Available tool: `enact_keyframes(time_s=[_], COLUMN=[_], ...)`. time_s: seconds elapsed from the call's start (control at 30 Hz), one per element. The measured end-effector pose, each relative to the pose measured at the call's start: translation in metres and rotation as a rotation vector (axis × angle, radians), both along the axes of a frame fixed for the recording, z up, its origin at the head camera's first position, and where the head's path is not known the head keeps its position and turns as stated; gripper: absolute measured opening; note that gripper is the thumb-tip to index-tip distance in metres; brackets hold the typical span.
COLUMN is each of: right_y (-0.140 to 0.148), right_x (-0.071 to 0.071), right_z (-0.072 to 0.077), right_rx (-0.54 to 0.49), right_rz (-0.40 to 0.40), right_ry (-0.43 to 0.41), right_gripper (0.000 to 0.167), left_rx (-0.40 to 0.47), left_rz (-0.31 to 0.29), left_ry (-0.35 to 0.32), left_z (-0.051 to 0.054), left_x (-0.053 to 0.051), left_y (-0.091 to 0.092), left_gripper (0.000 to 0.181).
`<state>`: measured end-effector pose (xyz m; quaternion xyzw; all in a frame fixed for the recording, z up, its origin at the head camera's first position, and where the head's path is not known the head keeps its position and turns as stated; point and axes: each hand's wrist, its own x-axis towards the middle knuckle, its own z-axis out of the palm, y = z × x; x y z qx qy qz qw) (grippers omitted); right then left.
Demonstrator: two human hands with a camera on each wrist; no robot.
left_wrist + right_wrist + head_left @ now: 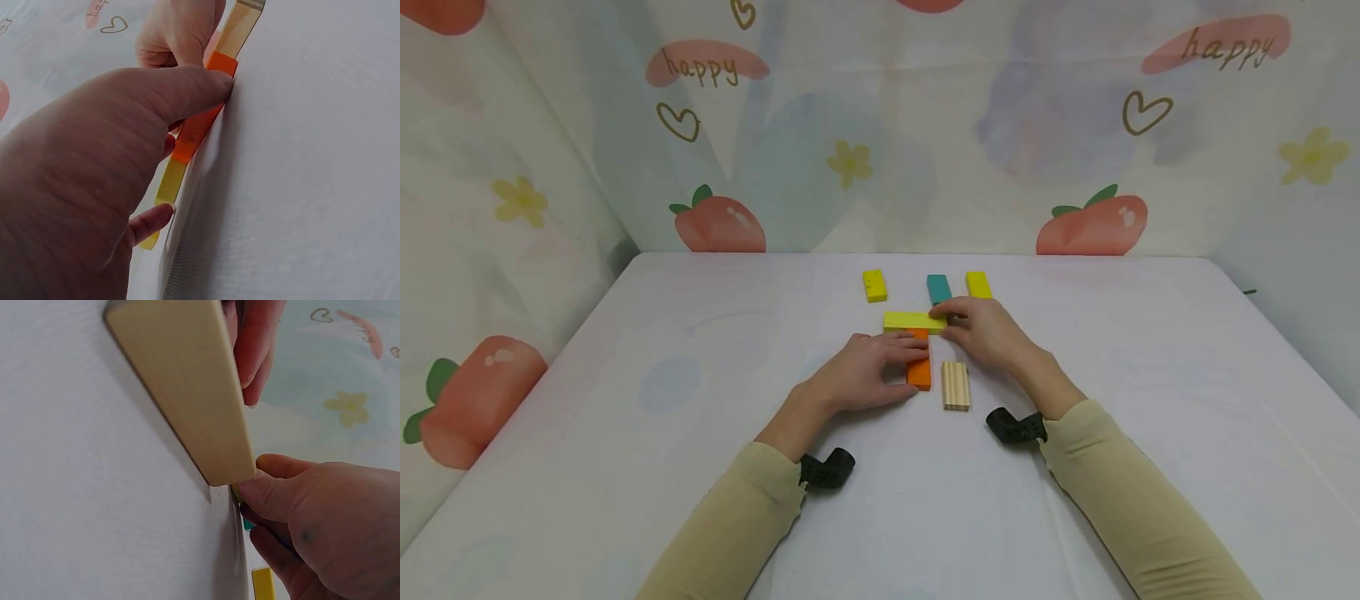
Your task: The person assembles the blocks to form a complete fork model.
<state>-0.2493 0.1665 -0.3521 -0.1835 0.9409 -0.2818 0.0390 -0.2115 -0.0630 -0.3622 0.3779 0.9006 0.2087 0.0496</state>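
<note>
An orange block lies lengthwise on the table, and my left hand holds it, thumb at its near end and fingers across its far part. Crosswise at its far end lies a yellow block, forming a T with it. My right hand pinches the right end of this yellow block between thumb and fingers. In the left wrist view, the left thumb presses the orange block. The right fingertips are partly hidden behind a plain wooden block in the right wrist view.
The ridged wooden block lies just right of the orange one. Beyond the hands are a yellow block at left, a teal block, and another yellow block at right. A patterned cloth hangs behind the white table.
</note>
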Motion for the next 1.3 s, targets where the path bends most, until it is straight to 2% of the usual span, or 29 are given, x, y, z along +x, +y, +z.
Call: enact_keyframes(time_s=[0.37, 0.6, 0.73, 0.83, 0.97, 1.1, 1.3], right_y=[-0.002, 0.0, 0.002, 0.005, 0.009, 0.011, 0.014], right_x=[0.0, 0.001, 0.002, 0.001, 0.0, -0.001, 0.004], right_z=[0.001, 0.004, 0.007, 0.009, 0.009, 0.011, 0.012], right_rx=[-0.003, -0.013, -0.031, -0.045, -0.061, -0.07, -0.059], right_rz=[0.001, -0.008, -0.016, -0.018, -0.02, -0.024, -0.025], right_ry=[-0.01, -0.053, -0.054, -0.037, -0.022, -0.03, -0.044], right_gripper=[0.034, 0.036, 0.035, 0.034, 0.034, 0.034, 0.036], left_rx=[0.01, 0.025, 0.081, 0.164, 0.259, 0.308, 0.289], left_rz=[0.0, 0.002, 0.01, 0.015, 0.042, 0.089, 0.168], left_ry=[-0.012, -0.021, -0.031, -0.017, 0.024, 0.058, 0.069], left_z=[0.0, -0.001, -0.002, -0.003, -0.004, -0.005, -0.006], left_x=[0.0, 0.0, -0.001, -0.003, -0.006, -0.009, -0.015], left_y=[-0.002, -0.002, -0.003, -0.004, -0.005, -0.006, -0.007], left_gripper=[0.05, 0.051, 0.047, 0.041, 0.038, 0.038, 0.041])
